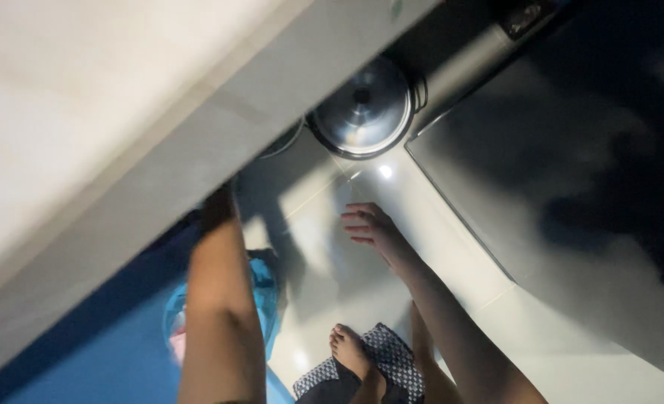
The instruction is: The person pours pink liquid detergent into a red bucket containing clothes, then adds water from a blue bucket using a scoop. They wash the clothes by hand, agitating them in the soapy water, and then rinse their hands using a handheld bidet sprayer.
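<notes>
Hanging open — right hand [369, 228]; one steel lid [362, 107] beyond.

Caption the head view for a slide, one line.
Left arm reaches under a counter; right hand hangs open above the floor, near a steel pot lid.

Both of your forearms are bare, with no sleeve, watch, bracelet or ring that shows. Your left hand [218, 203] is mostly lost in shadow under the pale ledge, so only its wrist is plain. Your right hand [373, 228] shows slim bare fingers. Near the bottom edge, your bare foot [349, 349] comes out of dark clothing with a small check pattern
</notes>
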